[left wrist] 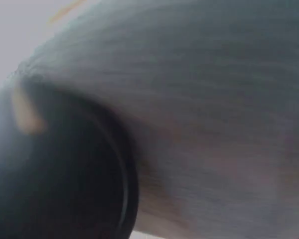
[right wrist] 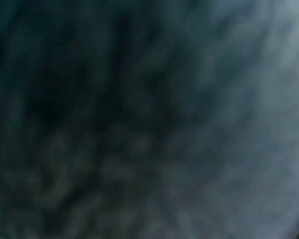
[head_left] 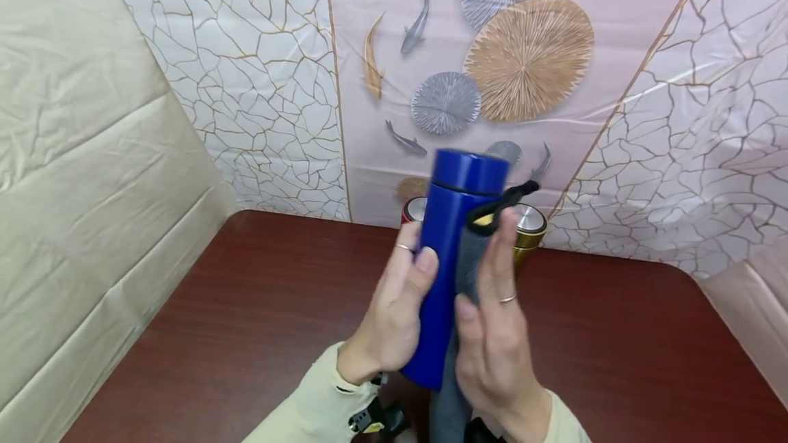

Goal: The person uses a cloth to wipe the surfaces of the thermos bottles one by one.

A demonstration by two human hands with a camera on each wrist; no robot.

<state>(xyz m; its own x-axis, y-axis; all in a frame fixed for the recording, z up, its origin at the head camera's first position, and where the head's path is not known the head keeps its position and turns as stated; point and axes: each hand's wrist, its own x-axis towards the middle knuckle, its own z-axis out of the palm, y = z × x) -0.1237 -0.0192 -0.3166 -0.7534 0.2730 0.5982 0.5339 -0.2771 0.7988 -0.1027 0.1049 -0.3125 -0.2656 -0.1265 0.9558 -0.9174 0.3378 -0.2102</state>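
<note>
My left hand [head_left: 394, 313] grips a blue thermos bottle [head_left: 446, 245], tilted slightly right, thumb on its near side and fingers behind. Against the bottle's right side lies a grey cloth [head_left: 470, 262] with a black loop [head_left: 501, 207] and a bit of yellow at its top; its lower end hangs below the bottle. My right hand [head_left: 498, 354] presses this cloth to the bottle, fingers straight and pointing up. The left wrist view shows a dark round end [left wrist: 60, 169] beside blurred grey cloth [left wrist: 214, 99]. Only blurred dark grey fills the right wrist view.
Behind the blue bottle stand a red-rimmed container [head_left: 415, 209] and a gold container [head_left: 528, 224], both with silvery tops and partly hidden. The brown tabletop [head_left: 246, 333] ends at a patterned cloth backdrop [head_left: 394, 190], with a beige cloth [head_left: 92, 156] at the left.
</note>
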